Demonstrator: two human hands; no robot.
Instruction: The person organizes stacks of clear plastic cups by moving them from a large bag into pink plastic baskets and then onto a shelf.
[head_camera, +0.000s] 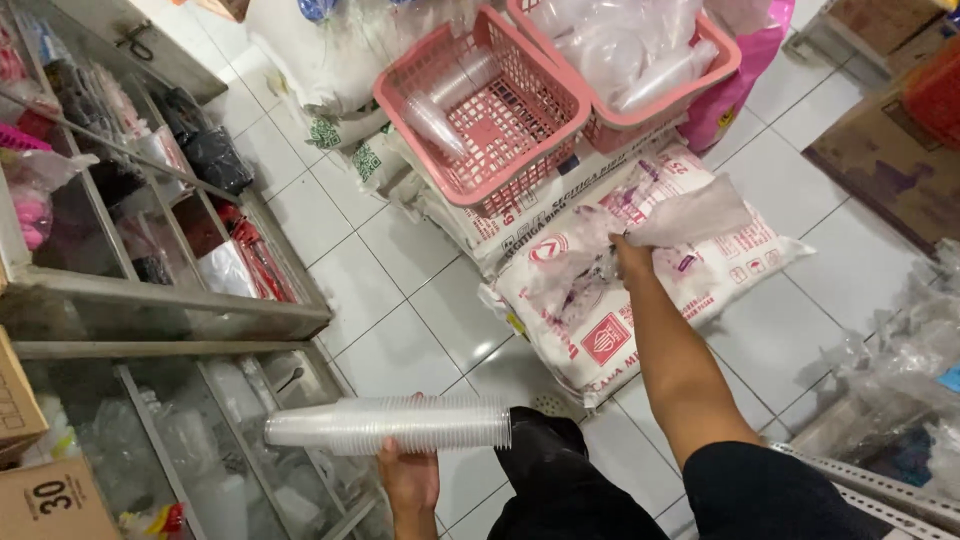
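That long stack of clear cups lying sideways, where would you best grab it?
Around the middle, from below. The cup stack lies level and sticks out far to both sides, so a grip near its centre balances it. The left hand holds it that way, slightly right of middle, fingers wrapped up around the rims.

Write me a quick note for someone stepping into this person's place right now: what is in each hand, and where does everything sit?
Left hand: holds a stack of clear plastic cups sideways, low by the glass shelf.
Right hand: reached out, fingers gripping a thin clear plastic bag above the white sacks on the tiled floor.
Nearby: two pink baskets on the sacks, both holding more clear plastic ware.
Done: cups and bag are in hand.
Left: the cups are not yet in the bag.
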